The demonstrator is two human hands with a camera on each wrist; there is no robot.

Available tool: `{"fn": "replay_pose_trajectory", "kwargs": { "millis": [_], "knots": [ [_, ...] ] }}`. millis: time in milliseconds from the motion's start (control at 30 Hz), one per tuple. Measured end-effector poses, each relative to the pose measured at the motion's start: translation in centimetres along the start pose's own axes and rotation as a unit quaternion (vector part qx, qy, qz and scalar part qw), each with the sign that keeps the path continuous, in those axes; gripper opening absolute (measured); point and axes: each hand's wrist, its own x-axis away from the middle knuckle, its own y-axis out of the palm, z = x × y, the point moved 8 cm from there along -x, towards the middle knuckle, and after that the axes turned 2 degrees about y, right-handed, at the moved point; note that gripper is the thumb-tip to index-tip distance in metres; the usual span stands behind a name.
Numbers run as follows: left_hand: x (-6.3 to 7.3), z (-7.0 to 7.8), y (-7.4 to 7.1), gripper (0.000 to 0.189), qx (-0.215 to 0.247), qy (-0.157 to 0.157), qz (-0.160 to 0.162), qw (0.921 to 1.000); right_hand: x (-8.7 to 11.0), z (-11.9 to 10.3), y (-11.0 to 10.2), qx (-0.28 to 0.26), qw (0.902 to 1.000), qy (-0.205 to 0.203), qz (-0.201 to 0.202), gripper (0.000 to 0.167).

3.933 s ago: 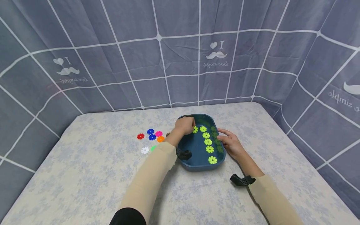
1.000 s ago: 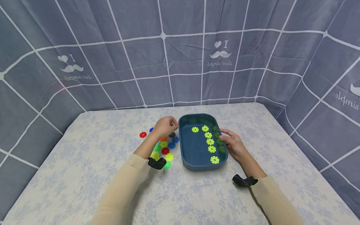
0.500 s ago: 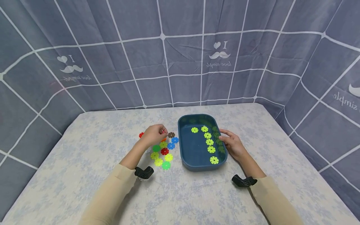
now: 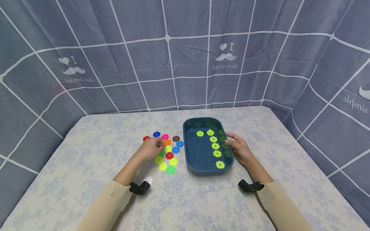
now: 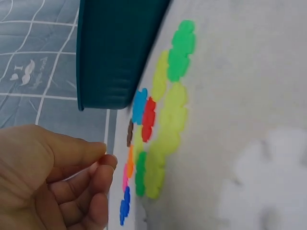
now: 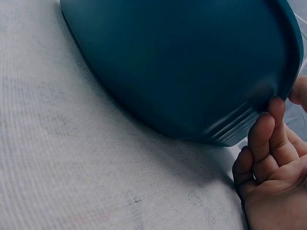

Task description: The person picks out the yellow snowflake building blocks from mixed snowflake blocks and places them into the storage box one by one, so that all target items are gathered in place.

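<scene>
Flower-shaped notched plastic snowflake discs lie on the table in several colours. My left hand (image 4: 151, 148) hovers over the left side of this group, near a green disc (image 4: 161, 153). Its thumb meets the curled index finger (image 5: 103, 167), and no disc shows between them. A dark teal plastic tub (image 4: 199, 166) stands to the right. Inside lie several yellow-green discs (image 4: 215, 146), most of them in a line along the right side. My right hand (image 4: 241, 149) holds the tub's right rim; in the right wrist view its fingertips (image 6: 263, 127) are against the outer wall.
A white disc (image 4: 148, 180) lies apart, nearer the front, beside the left wrist strap (image 4: 139, 188). Red, blue, pink, orange and brown discs (image 4: 176, 138) fill the rest of the group. A grey grid-patterned curtain (image 4: 185, 57) stands behind the table (image 4: 190, 202).
My left hand was in the tub, then left it and has moved left to the loose discs. The pink and orange discs have come into view. My right hand stays at the rim.
</scene>
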Motion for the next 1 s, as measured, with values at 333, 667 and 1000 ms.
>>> {"fn": "replay_pose_trajectory", "kwargs": {
  "millis": [333, 667, 1000],
  "knots": [
    [1.5, -1.6, 0.6, 0.003, 0.005, 0.014, 0.0, 0.9999, 0.1, 0.0, 0.0, -0.002, 1.0, 0.002, 0.002, 0.052],
    [2.4, -2.9, 0.5, 0.012, 0.025, 0.025, 0.017, 0.9992, 0.1, 0.0, -0.1, -0.004, 1.0, 0.005, 0.006, 0.053],
    [2.7, -3.3, 0.8, 0.016, 0.03, 0.042, -0.002, 0.9986, 0.1, 0.0, -0.1, 0.006, 1.0, 0.0, 0.002, 0.052]
  ]
}}
